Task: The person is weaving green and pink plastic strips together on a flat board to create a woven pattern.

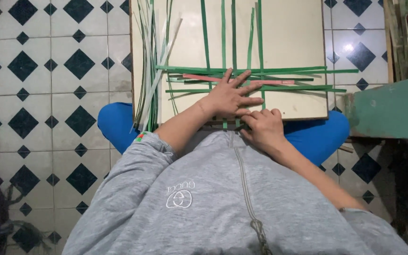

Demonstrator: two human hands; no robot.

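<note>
Tiled floor (62,75), white with dark blue diamonds, spread on every side. Sat above it in a grey zip-up sweatshirt (213,203) with a white emblem on the chest, and blue trousers (114,123). Balanced a pale cream board (293,42) across the lap. Stood beside a green-painted bench (393,108) at the right. Kept a loose bundle of green and pale strips (149,56) along the board's left edge. Laid the woven green strips (242,71) in the board's middle, long ones running away, others crossing them flat, one pink strip (232,79) among the crosswise ones. Pressed the left hand (230,97) flat, fingers spread wide, upon the crossing. Curled the right hand (263,127) at the board's near edge, fingertips pinching strip ends there.
</note>
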